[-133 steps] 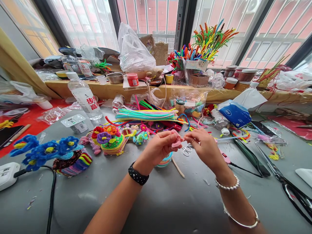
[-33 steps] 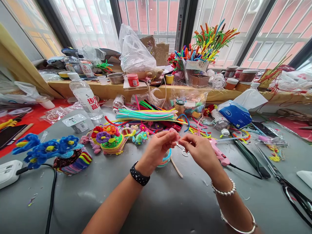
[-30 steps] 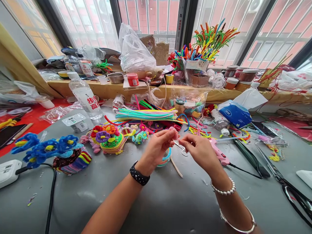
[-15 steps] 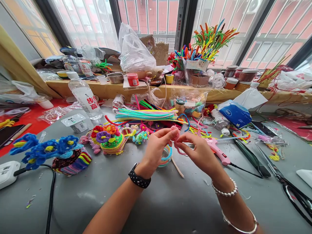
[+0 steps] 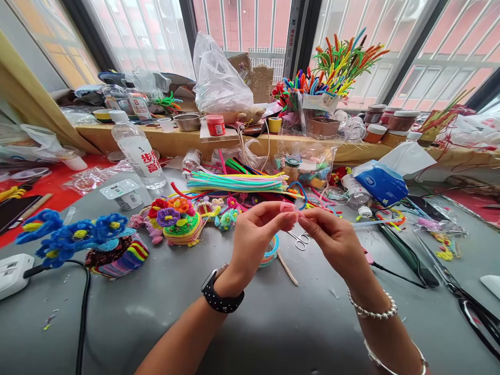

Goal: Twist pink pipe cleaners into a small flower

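Note:
A small coiled piece of pink pipe cleaner (image 5: 288, 208) is pinched between my two hands above the grey table. My left hand (image 5: 252, 239), closed, grips the coil between thumb and fingers. The fingertips of my right hand (image 5: 336, 242) are closed on its right side, where a pink end shows partly. Beneath the hands lie small silver scissors (image 5: 300, 241), a light blue and orange ring (image 5: 272, 251) partly hidden by my left hand, and a beige stick (image 5: 288, 268). Behind them is a bundle of pastel pipe cleaners (image 5: 238, 182).
To the left stand a flower-topped pipe-cleaner cake (image 5: 182, 226), blue pipe-cleaner flowers (image 5: 80, 234) and a clear bottle (image 5: 140, 156). Large black-handled scissors (image 5: 449, 281) and a blue tissue pack (image 5: 380, 182) lie right. My right hand mostly hides a pink glue gun (image 5: 367, 256).
The dangling pink strand is out of sight now, and my right hand has turned, its thumb coming up against the coil. The view has shifted slightly; the small scissors show more.

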A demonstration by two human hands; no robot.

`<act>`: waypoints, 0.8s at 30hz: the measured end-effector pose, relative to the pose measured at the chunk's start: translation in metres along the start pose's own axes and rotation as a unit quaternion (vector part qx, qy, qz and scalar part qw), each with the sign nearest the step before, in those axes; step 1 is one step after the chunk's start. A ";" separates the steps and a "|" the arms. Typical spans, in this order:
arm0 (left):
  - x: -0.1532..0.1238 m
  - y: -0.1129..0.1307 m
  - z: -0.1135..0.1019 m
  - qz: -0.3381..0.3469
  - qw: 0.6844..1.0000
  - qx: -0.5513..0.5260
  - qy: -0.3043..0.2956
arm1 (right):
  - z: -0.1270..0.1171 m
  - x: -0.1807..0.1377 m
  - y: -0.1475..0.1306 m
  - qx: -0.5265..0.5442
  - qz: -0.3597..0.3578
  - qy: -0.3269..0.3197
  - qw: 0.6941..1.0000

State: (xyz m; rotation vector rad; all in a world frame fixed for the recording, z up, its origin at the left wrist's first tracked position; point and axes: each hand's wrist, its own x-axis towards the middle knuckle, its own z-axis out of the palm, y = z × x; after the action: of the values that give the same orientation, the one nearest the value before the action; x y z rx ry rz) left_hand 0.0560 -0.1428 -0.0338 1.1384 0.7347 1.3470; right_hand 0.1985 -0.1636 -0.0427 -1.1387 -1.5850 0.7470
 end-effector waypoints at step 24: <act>-0.001 0.004 0.000 -0.024 0.997 0.033 -0.072 | -0.001 -0.004 -0.006 -0.017 -0.015 0.073 0.997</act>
State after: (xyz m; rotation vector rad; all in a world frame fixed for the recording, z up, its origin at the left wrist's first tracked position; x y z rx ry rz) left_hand 0.0541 -0.1445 -0.0304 1.2489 0.7012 1.1946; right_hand 0.1982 -0.1696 -0.0386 -1.1643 -1.4933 0.6054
